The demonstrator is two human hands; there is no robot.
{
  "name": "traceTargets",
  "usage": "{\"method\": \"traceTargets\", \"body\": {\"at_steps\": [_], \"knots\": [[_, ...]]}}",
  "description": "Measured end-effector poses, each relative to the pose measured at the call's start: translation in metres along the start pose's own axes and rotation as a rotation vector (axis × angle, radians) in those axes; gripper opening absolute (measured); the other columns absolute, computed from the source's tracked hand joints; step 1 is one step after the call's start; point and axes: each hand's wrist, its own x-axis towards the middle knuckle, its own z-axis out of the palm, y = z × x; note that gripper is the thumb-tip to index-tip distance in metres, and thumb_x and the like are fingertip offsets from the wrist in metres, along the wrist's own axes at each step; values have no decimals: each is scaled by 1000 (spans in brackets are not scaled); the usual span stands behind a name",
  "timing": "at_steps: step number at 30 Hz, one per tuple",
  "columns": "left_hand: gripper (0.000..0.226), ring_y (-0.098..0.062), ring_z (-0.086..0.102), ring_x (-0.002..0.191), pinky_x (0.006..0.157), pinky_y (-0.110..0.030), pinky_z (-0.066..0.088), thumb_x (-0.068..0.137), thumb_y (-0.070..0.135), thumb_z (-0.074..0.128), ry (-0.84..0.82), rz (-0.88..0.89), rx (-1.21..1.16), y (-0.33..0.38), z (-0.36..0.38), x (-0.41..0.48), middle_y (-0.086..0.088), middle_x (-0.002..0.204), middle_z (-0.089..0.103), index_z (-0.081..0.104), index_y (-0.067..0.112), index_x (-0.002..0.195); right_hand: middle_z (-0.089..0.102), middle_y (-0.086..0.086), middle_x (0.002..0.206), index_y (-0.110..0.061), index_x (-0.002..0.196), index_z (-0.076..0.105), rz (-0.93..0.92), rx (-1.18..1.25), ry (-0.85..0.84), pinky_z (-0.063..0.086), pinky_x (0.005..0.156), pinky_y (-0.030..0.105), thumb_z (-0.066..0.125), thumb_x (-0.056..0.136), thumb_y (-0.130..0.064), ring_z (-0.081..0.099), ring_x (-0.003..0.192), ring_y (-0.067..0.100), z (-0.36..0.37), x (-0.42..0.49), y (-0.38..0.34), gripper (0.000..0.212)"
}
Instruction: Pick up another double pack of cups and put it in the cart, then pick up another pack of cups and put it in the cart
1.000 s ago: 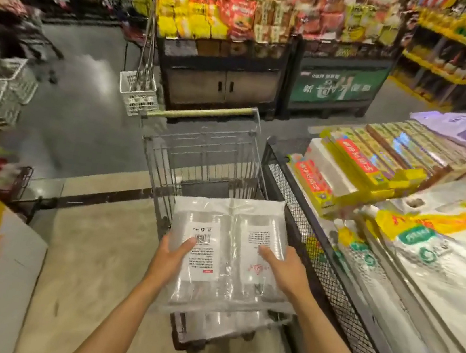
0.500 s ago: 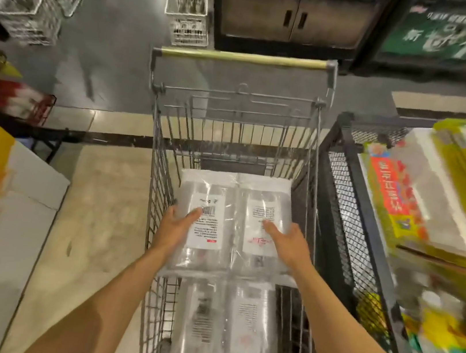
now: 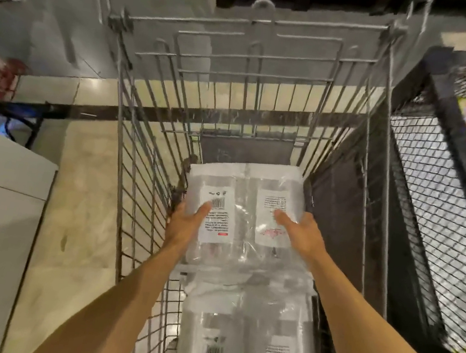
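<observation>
1. Hands first: left hand point(image 3: 188, 224) and right hand point(image 3: 301, 235) each clasp a side edge of the clear plastic pack point(image 3: 242, 214), thumbs on top over the white labels, fingers under and mostly hidden. Grip firm on both sides, nothing let go.
2. Pack pos.: now deep inside the wire cart point(image 3: 140, 180), low in the far half. 1 s ago it was up at rim height, nearer the body; 0.5 s ago it was part way down. So it has gone steadily lower and further fwd.
3. Whether it rests on the cart floor yet: can't tell, the underside is hidden.
4. Second pack point(image 3: 244, 338) of the same kind already lies in the near half; the held one sits just beyond it, near edges overlapping or touching.
5. Judgement: loading nearly done, only set-down and release left.
6. Outside: black mesh bin point(image 3: 423, 186) w/ coloured boxes on the right, tiled floor point(image 3: 81, 214) on the left.
</observation>
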Motion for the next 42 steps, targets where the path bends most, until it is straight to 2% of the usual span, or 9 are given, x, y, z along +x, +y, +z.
{"method": "traceTargets", "body": {"at_steps": [2,6,10,14,18,25,28,33,42], "knots": [[84,-23,77,86,81,-52,62,68,72,74,29,-6,21,-2,4,1,-1,104,77,52,27,135,75,-7,106,-19,121,71,-25,-2,-14,56,85,30,73,87,-46,71,92,9,0,5,2,43],[73,-23,75,87,83,-47,61,77,65,70,32,-20,78,11,5,-7,-2,108,75,51,25,135,71,1,112,-20,122,65,-8,-42,-30,51,64,7,67,95,-36,63,84,-1,-2,-4,-7,32],[50,-20,66,94,84,-37,55,99,41,61,39,95,226,46,-2,-39,1,124,65,47,21,142,49,17,145,-10,147,45,17,-187,44,43,98,34,47,103,-45,51,130,35,-16,-43,-41,56],[47,-20,65,101,86,-43,59,96,56,50,11,334,643,84,-21,-85,-1,123,64,55,27,133,56,16,142,-5,141,53,-84,-323,63,44,96,36,47,105,-36,54,128,33,-46,-98,-73,48],[55,-23,55,126,106,-42,46,100,53,44,100,604,1034,135,-39,-159,-1,141,58,51,23,144,49,10,150,-11,147,46,-250,-580,155,41,107,43,47,102,-45,46,136,30,-80,-172,-106,56],[58,-23,47,138,114,-44,35,101,52,45,129,911,1189,192,-57,-270,-2,150,51,44,22,151,57,12,139,-13,136,56,-313,-705,439,48,97,43,53,98,-42,54,123,35,-119,-311,-121,48],[57,-24,52,133,110,-45,39,100,52,45,71,1083,1227,198,-56,-305,-3,145,56,47,21,149,49,8,150,-18,148,47,-251,-677,555,44,106,42,50,98,-46,49,134,31,-122,-374,-98,58],[51,-27,55,128,109,-44,39,97,46,57,-151,1371,1228,188,-34,-370,-5,138,61,57,18,139,50,-6,148,-31,150,41,-63,-533,800,46,101,42,47,98,-52,51,129,24,-110,-491,-27,57],[49,-31,61,119,102,-48,46,91,42,67,-552,1829,1218,105,24,-515,-9,127,68,66,12,130,43,-5,155,-27,154,35,376,-302,1105,38,109,41,39,101,-56,45,137,23,-67,-671,94,61]]}}
